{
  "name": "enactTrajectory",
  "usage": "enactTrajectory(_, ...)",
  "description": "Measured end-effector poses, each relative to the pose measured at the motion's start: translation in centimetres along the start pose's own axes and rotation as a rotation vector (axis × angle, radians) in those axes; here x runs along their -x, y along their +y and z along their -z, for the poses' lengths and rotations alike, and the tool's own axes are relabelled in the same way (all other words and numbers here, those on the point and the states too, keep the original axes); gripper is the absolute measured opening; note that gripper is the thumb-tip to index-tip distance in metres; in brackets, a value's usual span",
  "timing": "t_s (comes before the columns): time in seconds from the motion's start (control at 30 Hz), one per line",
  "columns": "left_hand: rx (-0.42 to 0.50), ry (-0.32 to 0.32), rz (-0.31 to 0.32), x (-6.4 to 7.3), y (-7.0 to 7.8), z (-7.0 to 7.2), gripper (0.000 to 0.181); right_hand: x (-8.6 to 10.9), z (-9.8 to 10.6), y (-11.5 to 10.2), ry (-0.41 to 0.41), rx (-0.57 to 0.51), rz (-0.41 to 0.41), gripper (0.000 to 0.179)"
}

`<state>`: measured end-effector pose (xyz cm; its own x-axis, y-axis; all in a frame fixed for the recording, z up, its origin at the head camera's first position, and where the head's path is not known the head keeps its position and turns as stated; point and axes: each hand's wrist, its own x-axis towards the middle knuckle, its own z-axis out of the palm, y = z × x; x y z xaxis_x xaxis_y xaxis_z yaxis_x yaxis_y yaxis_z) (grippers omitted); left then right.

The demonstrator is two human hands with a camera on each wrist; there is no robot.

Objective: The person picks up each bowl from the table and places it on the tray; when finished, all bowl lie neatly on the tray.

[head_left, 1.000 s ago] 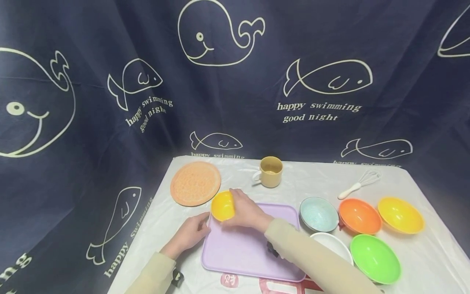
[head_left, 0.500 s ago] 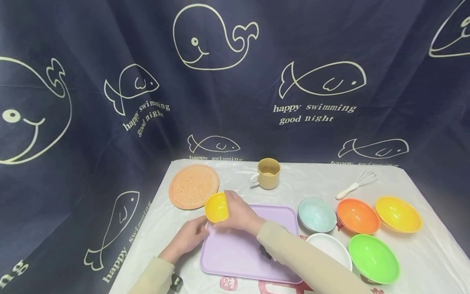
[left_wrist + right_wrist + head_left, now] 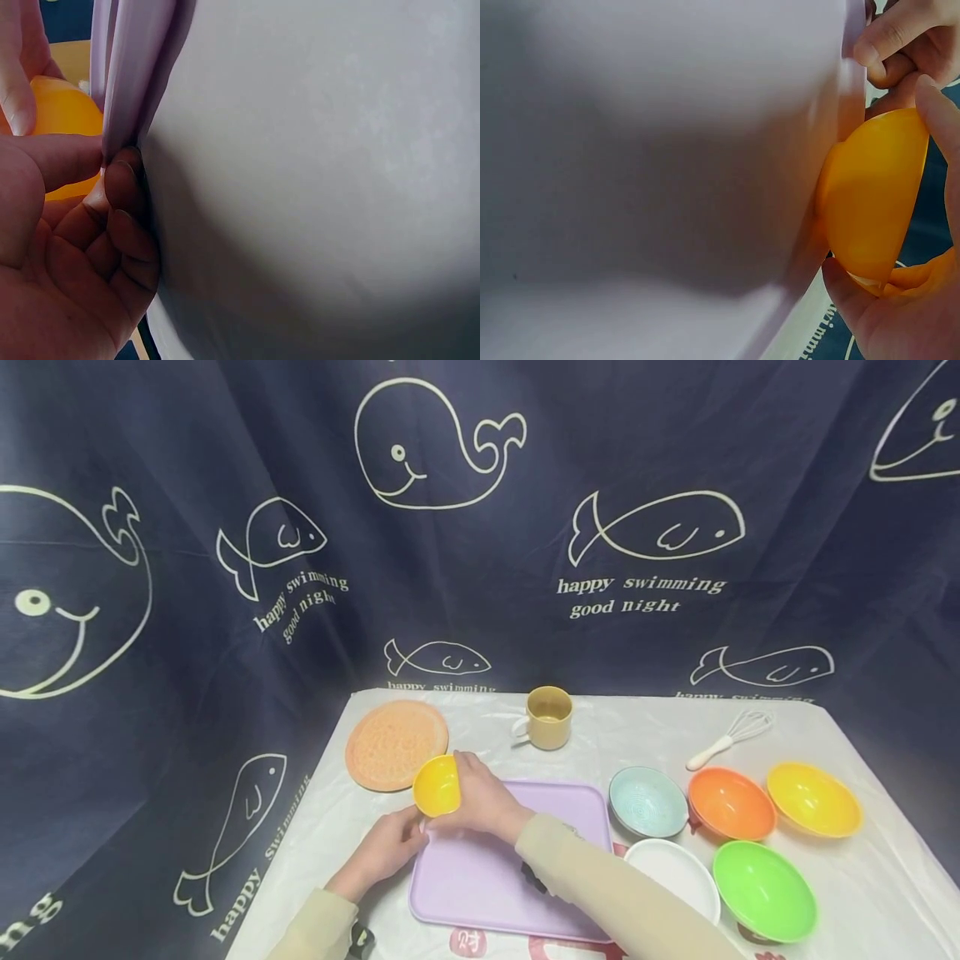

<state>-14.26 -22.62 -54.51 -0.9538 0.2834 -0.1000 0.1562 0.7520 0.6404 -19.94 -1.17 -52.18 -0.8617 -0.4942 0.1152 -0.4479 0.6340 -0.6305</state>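
A purple tray (image 3: 510,877) lies in the middle of the table. My left hand (image 3: 384,845) pinches its left rim between thumb and curled fingers, as the left wrist view shows the rim (image 3: 131,90) running down to the thumb tip. My right hand (image 3: 480,797) grips a small yellow bowl (image 3: 435,785) by its right side, the bowl overlapping the tray's far left corner in the head view. In the right wrist view the bowl (image 3: 874,195) is tilted, its base close to the tray's edge, with thumb and fingers spread across it.
An orange round plate (image 3: 397,745) lies at the back left, close to the bowl. A mustard mug (image 3: 549,718) stands behind the tray. To the right are a blue bowl (image 3: 648,802), orange bowl (image 3: 732,803), larger yellow bowl (image 3: 813,800), green bowl (image 3: 765,891), white dish (image 3: 675,877) and whisk (image 3: 731,739).
My right hand has moved a little left with the small yellow bowl, towards the tray's far left corner. The left hand stays at the tray's rim. The head view has shifted slightly.
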Motion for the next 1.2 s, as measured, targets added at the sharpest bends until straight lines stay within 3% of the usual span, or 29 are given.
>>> enactTrajectory(0.2,0.001,0.001,0.004,-0.1,0.0,-0.2,0.046,0.4,0.6,0.0,0.003,-0.003,-0.006,0.117)
enactTrajectory(0.33,0.009,-0.014,0.024,-0.3,0.1,-0.4,0.048,1.8,2.3,0.2,0.020,-0.022,-0.027,0.115)
enactTrajectory(0.53,0.033,-0.031,0.052,-0.4,0.2,-0.7,0.053,6.3,7.3,1.5,0.005,0.045,-0.097,0.125)
enactTrajectory(0.63,0.036,-0.031,0.074,-0.3,0.1,-0.7,0.054,9.2,10.7,2.8,0.037,0.072,-0.117,0.121)
enactTrajectory(0.8,0.034,0.002,0.064,-0.1,-0.3,-0.6,0.047,14.3,16.6,6.8,0.170,0.120,-0.146,0.113)
enactTrajectory(1.03,0.037,0.001,0.068,-0.2,-0.3,-0.6,0.045,22.0,24.3,14.8,0.245,0.241,-0.361,0.118)
enactTrajectory(1.2,0.044,-0.012,0.073,-0.2,-0.1,-0.8,0.048,27.2,27.6,21.2,0.278,0.263,-0.481,0.123)
